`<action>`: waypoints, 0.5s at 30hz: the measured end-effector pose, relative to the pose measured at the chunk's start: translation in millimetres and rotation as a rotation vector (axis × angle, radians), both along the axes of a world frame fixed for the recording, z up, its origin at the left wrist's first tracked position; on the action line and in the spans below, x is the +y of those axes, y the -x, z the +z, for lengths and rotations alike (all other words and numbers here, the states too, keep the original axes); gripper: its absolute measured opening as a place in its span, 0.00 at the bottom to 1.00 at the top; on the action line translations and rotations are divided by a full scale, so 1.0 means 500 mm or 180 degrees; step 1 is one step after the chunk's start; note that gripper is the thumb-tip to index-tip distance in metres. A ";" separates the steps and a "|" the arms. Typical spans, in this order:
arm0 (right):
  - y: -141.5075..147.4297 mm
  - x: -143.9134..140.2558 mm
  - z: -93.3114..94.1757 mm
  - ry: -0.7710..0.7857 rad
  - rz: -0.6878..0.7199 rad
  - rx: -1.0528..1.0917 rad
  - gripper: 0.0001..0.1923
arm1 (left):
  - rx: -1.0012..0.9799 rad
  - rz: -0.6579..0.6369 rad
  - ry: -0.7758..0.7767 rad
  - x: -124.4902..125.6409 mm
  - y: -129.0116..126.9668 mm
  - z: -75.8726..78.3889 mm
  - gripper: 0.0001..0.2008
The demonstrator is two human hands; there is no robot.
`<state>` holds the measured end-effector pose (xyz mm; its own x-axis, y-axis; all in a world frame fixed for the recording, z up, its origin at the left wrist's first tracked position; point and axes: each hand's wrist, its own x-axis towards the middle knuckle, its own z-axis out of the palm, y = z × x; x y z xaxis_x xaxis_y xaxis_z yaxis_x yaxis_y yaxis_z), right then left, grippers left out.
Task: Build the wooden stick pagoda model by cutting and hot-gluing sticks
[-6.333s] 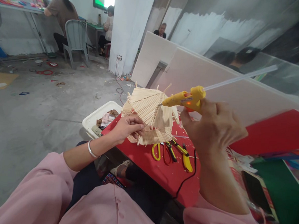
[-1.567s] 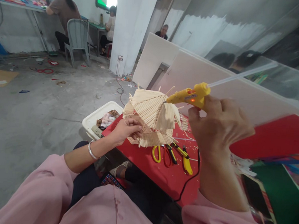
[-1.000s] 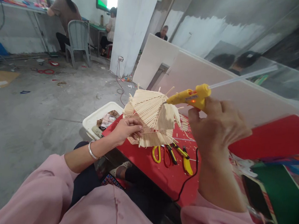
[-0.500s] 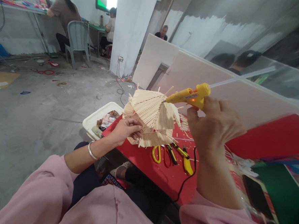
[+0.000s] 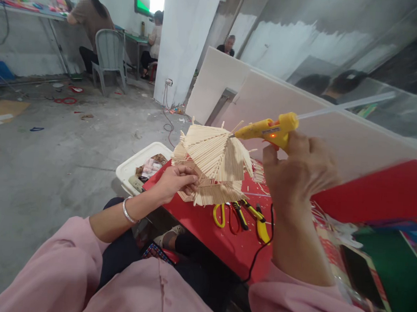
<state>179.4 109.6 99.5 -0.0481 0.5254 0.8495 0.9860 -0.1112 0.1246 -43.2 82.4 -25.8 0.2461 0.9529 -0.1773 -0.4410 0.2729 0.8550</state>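
Observation:
A model pavilion of pale thin wooden sticks (image 5: 208, 156) stands on the red table (image 5: 220, 251), with a many-sided sloping roof over a wider lower tier. At its near left side my left hand (image 5: 180, 180) has its fingers closed on the lower part; the fingertips are partly hidden. My right hand (image 5: 299, 166) is wrapped round a yellow hot glue gun (image 5: 271, 130), its small orange light lit. The gun's nozzle is at the roof's peak, touching or very near it. A long clear glue stick (image 5: 349, 105) sticks out of its back.
Yellow-handled scissors (image 5: 219, 215), pliers (image 5: 240, 215) and a yellow cutter (image 5: 261, 230) lie before the model, near a black cord (image 5: 255, 257). A white bin (image 5: 123, 169) stands left. White boards (image 5: 268, 98) lean behind. A phone (image 5: 360, 273) lies right. Other people sit farther off.
The glue gun in my right hand has shifted slightly right and up, its nozzle now at the roof's peak. My left hand stays at the model.

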 end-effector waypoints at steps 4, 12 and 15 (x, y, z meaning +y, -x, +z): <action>-0.010 0.008 -0.011 -0.0248 0.0153 -0.0264 0.20 | 0.0010 -0.0014 -0.0023 0.002 -0.001 -0.003 0.04; -0.013 -0.016 -0.031 -0.0774 0.0288 -0.0808 0.13 | 0.0022 -0.0002 0.0013 -0.004 0.000 0.005 0.06; -0.013 -0.027 -0.037 -0.0666 0.0288 -0.0738 0.12 | 0.0018 0.0013 0.0047 -0.007 0.001 0.009 0.07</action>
<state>185.8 96.0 80.9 -0.2915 0.3251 0.8996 0.9410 -0.0713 0.3307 -43.6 78.7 -21.3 0.2411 0.9512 -0.1926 -0.4373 0.2837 0.8534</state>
